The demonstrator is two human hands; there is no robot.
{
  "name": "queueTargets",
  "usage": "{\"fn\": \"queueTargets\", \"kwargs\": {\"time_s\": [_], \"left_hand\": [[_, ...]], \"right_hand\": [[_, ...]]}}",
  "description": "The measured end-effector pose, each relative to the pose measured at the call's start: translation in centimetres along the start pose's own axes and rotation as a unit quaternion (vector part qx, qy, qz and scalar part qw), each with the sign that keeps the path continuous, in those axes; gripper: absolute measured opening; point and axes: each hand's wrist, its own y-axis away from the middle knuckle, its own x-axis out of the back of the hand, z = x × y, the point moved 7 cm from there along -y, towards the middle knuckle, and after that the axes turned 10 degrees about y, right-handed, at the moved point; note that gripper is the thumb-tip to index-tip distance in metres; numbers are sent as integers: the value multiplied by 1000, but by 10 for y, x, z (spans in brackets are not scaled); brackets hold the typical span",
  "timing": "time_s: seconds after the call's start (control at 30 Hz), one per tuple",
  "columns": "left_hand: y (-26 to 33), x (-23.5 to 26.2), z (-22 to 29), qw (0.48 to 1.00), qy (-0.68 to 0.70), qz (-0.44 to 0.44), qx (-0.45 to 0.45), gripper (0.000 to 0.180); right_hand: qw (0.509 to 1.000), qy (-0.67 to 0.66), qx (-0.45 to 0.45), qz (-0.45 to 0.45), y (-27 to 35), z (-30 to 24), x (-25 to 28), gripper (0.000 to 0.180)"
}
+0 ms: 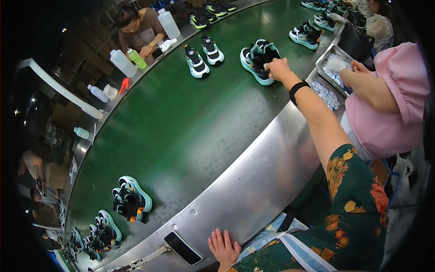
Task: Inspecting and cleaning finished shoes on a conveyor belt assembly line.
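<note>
My right hand (279, 69), arm stretched far forward, has its fingers closed at the collar of a black sneaker (250, 64) with a pale mint sole. That sneaker stands beside its mate on the green conveyor belt (172, 118). Down at the near edge, my left hand (223, 246) rests on the metal ledge (253, 167), fingers stretched out and holding nothing. Close to it on the ledge lies a dark-screened phone (183, 248). Another pair of white and black sneakers (197, 62) stands on the belt, left of the pair I touch.
More sneakers (131, 199) sit at the belt's lower left, others (306, 35) at upper right. A person in pink (385, 104) works at my right by a metal tray (324, 61). Across the belt, another person (140, 34) sits near plastic bottles (122, 63).
</note>
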Motion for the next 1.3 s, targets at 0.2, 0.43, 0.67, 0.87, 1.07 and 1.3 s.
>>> {"fn": "queueTargets", "kwargs": {"time_s": [0.2, 0.43, 0.67, 0.87, 1.07, 1.3], "left_hand": [[-11, 9, 5, 1000, -3, 22, -2, 53], [-12, 7, 1, 993, 108, 36, 33, 49], [-52, 53, -13, 836, 490, 169, 183, 61], [-42, 62, -59, 855, 427, 139, 259, 56], [-11, 131, 24, 928, 277, 213, 129, 24], [-4, 69, 30, 943, 255, 169, 134, 22]], "right_hand": [[994, -96, 57, 6, 64, -58, 17, 43], [951, -254, 175, 4, 117, -88, 54, 45], [846, -294, 445, -21, 368, -247, 92, 40], [750, -454, 463, -129, 480, -276, 120, 43], [603, -590, 440, -307, 414, -215, 142, 41], [688, -409, 568, -194, 398, -285, 113, 56]]}}
